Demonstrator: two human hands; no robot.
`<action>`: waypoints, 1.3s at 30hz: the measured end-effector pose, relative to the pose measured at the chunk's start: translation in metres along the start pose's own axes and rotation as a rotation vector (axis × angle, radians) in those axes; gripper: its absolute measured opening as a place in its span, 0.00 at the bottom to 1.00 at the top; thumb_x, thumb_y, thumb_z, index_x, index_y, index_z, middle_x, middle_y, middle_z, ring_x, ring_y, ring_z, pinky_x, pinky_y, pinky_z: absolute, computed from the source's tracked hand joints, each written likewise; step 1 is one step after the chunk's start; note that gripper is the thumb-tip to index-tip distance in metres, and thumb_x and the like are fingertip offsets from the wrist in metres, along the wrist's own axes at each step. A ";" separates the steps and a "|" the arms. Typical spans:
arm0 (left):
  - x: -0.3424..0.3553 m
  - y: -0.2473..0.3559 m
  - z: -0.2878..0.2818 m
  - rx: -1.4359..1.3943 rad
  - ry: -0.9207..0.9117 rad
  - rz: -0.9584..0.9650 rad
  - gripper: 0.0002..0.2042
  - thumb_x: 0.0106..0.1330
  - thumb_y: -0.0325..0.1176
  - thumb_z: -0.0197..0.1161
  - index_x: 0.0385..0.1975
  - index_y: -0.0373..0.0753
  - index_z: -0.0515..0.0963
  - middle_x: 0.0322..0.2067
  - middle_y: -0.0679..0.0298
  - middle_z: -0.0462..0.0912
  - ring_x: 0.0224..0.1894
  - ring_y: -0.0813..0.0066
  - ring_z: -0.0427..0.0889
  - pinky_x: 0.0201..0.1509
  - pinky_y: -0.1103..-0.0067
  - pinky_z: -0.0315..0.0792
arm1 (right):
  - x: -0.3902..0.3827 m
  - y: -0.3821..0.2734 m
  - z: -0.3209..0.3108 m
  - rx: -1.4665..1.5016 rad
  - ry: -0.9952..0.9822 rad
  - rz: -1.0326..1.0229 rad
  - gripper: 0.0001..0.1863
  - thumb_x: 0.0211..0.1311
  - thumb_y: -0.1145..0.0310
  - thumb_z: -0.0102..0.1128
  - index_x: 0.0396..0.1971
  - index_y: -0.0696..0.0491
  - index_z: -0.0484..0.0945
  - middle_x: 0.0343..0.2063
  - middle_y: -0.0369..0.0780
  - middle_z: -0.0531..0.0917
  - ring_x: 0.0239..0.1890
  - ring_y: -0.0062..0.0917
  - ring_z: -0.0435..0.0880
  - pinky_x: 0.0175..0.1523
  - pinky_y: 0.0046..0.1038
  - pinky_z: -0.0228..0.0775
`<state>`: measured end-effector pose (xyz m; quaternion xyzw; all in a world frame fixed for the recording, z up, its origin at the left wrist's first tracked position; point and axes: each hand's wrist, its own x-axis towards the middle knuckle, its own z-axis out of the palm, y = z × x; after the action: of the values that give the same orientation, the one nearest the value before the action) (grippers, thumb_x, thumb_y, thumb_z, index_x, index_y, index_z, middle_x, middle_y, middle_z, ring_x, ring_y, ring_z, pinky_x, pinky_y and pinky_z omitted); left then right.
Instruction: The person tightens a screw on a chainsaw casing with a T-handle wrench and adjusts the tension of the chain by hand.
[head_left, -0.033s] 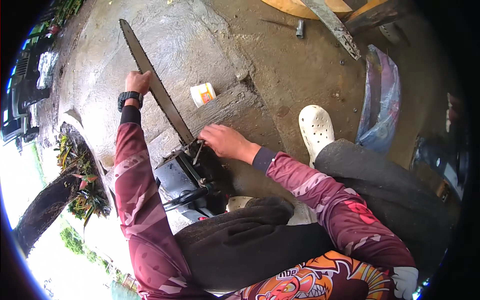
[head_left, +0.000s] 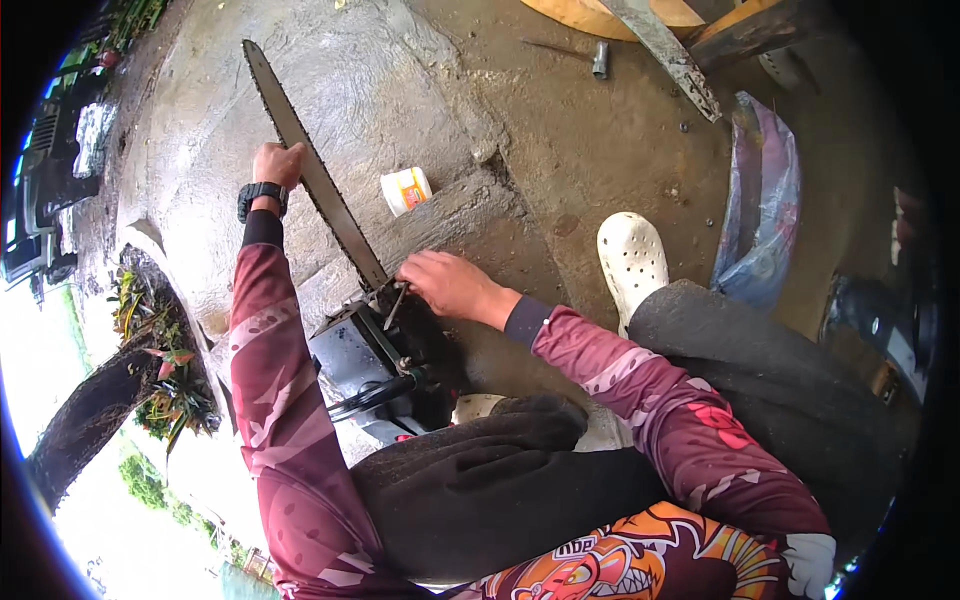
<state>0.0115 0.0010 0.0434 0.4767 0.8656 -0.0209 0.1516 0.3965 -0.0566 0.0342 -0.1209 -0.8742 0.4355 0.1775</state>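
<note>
Hands unmoved from the preceding view, suggesting steady work: the left hand (head_left: 278,165) clasps the bar (head_left: 328,200) of the chainsaw (head_left: 352,350) on the ground (head_left: 370,90); the right (head_left: 440,283), nearly closed, pinches what looks like a thin rod (head_left: 395,310) at its base.

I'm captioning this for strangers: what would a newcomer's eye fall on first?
A chainsaw left of centre would likely draw the eye first, its long bar slanting toward the upper left. The left grip is on that bar, the right grip near its lower end. Next, a white clog stands out right of centre.
</note>
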 end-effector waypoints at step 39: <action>0.062 -0.096 0.104 0.172 0.116 0.360 0.12 0.61 0.30 0.60 0.46 0.43 0.77 0.40 0.45 0.77 0.45 0.46 0.76 0.46 0.61 0.74 | -0.006 0.013 0.004 -0.106 0.070 -0.087 0.11 0.53 0.64 0.60 0.33 0.52 0.73 0.34 0.40 0.77 0.41 0.37 0.78 0.44 0.38 0.71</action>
<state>-0.0739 -0.0193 -0.0838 0.6352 0.7688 -0.0400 0.0615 0.4010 -0.0538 0.0206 -0.1071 -0.8938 0.3760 0.2199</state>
